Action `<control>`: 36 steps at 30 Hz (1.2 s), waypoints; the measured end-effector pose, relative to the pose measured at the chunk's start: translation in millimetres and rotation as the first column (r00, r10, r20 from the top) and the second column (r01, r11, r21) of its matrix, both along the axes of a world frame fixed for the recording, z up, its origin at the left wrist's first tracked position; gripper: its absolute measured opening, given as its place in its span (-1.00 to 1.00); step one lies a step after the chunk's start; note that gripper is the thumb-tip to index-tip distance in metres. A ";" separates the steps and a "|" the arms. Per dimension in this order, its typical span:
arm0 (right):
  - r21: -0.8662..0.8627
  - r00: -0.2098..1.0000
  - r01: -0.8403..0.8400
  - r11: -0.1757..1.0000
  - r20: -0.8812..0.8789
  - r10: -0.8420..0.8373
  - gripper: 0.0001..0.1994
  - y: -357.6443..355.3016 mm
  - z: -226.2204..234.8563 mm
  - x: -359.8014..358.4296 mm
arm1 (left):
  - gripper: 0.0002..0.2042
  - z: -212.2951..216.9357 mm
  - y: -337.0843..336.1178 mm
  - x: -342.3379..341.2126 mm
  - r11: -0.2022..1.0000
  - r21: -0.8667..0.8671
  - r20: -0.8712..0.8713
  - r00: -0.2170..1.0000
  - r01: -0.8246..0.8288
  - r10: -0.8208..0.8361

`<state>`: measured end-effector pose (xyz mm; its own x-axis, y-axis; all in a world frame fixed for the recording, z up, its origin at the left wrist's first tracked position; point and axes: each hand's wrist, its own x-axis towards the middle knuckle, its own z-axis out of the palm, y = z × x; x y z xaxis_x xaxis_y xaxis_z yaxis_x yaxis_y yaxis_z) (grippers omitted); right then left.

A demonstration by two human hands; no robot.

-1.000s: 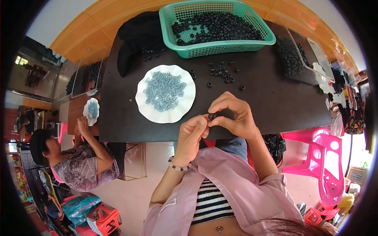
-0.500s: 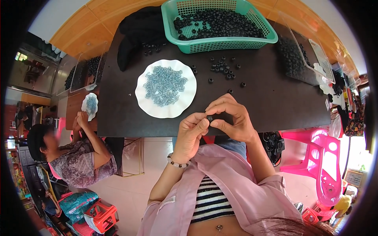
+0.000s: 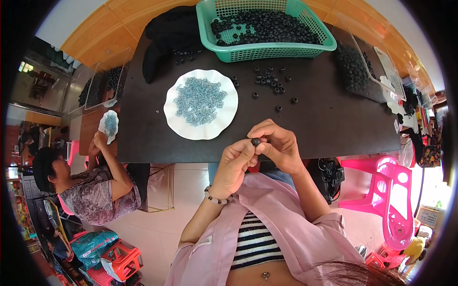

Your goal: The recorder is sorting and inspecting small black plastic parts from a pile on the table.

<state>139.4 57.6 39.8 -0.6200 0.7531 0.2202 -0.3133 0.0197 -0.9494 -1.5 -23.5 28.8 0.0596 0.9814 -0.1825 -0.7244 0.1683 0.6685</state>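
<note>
A small round black bead (image 3: 255,142) sits between the fingertips of both my hands, just over the table's near edge. My left hand (image 3: 234,159) pinches it from the left, with a bracelet on that wrist. From the right, my right hand (image 3: 279,148) holds it between thumb and fingers. Left of my hands lies a white wavy-edged plate (image 3: 172,125) bearing a heap of tiny clear-blue beads (image 3: 200,101). Beyond my hands, several loose black beads (image 3: 272,82) are scattered on the dark table (image 3: 329,128).
A green basket (image 3: 267,53) of black beads stands at the back. A clear bin (image 3: 362,71) of black beads is at the right, a black cloth (image 3: 167,35) at back left. Another person (image 3: 95,190) works at the left beside a smaller plate (image 3: 109,127). A pink stool (image 3: 391,200) stands at right.
My right hand's fingers have closed in nearer the bead, which now shows more fully. Both hands stay in nearly the same place.
</note>
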 end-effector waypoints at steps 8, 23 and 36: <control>0.188 0.991 -0.013 0.982 0.136 -0.013 -0.77 3.3 0.4 3.5 | -0.75 2.8 -2.0 -2.2 0.998 -0.047 0.002 0.999 -0.032 0.032; 0.328 0.971 -0.008 0.945 0.228 -0.072 -0.79 12.1 3.7 6.8 | -0.85 -1.3 -1.8 -7.5 0.992 -0.080 -0.069 0.994 -0.094 0.089; -0.177 0.986 -0.040 0.983 -0.168 0.010 -0.80 -1.4 -11.4 1.0 | -0.77 1.6 5.7 2.0 0.997 -0.047 -0.065 0.997 -0.055 0.052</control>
<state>140.4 56.3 28.4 -0.6052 0.7745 0.1843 -0.4649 -0.1559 -0.8715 0.6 -17.8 30.4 -0.0061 0.9726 -0.2324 -0.6894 0.1643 0.7055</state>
